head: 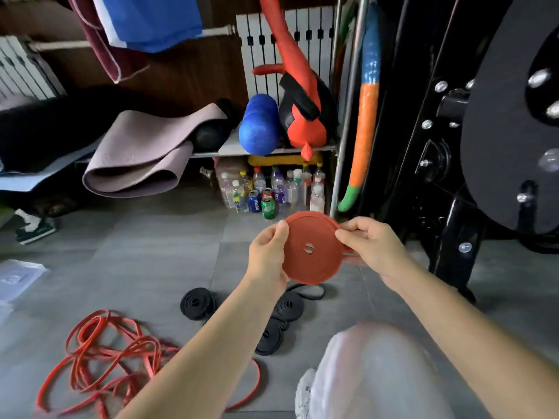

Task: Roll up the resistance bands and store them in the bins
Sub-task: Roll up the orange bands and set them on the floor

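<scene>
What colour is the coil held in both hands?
Red-orange; the rolled band shows best in the head view, gripped by the left hand and right hand.

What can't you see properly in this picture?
- The bins: none shows in the head view.
- The red coil: its loose end is covered by the right hand.
- The black rolls: the left forearm hides part of them, so the count is unsure.
- The loose red bands: too tangled to count.
- The bottles: labels too small to read.
- The pale shape: blurred, probably a knee.
</scene>
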`<action>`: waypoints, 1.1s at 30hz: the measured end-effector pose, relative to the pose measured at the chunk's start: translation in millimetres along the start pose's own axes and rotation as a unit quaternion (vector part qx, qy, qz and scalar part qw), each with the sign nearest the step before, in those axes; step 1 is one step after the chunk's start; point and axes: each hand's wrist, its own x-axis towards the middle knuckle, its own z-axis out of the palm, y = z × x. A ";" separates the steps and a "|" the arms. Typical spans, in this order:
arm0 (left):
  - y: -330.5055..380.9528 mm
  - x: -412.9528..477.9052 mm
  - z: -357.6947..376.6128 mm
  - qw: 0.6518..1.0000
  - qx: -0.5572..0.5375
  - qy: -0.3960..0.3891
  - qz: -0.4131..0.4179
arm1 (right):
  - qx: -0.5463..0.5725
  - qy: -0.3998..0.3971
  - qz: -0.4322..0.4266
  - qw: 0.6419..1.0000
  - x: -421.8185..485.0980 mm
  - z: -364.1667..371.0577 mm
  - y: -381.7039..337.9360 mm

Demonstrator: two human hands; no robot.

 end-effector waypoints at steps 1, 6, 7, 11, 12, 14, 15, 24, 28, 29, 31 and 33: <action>-9.6 13.1 -2.6 1.000 -0.003 0.009 -0.008 | 0.012 0.004 0.019 1.000 10.3 5.2 15.5; -85.8 84.7 -29.5 0.988 -0.012 0.113 -0.106 | 0.021 0.027 0.107 0.994 51.7 39.5 121.3; -105.7 97.7 -36.8 0.981 -0.014 0.135 -0.138 | 0.015 0.028 0.129 0.991 56.9 44.8 146.9; -186.9 141.9 -65.0 0.951 -0.023 0.201 -0.232 | -0.053 0.029 0.179 0.982 74.6 59.2 248.3; -204.9 150.0 -70.1 0.946 -0.022 0.208 -0.247 | -0.071 0.029 0.191 0.979 78.5 61.2 271.6; -238.5 164.4 -80.2 0.940 -0.010 0.216 -0.264 | -0.090 0.028 0.227 0.969 84.8 63.3 315.8; -253.8 171.2 -84.9 0.937 0.013 0.221 -0.269 | -0.093 0.028 0.248 0.964 87.1 63.4 336.5; -336.9 223.7 -99.2 0.914 0.162 0.172 -0.329 | -0.144 0.023 0.323 0.935 111.9 54.8 445.7; -343.4 242.4 -91.8 0.925 0.174 0.129 -0.312 | -0.148 0.034 0.306 0.940 132.7 40.9 455.3; -344.8 247.3 -91.1 0.927 0.165 0.119 -0.315 | -0.156 0.032 0.301 0.940 137.4 38.5 456.9; -347.9 253.0 -87.7 0.926 0.146 0.113 -0.330 | -0.192 0.016 0.297 0.935 143.5 35.4 460.4; -350.1 252.6 -83.9 0.919 0.131 0.112 -0.355 | -0.209 0.007 0.296 0.932 144.4 34.0 460.3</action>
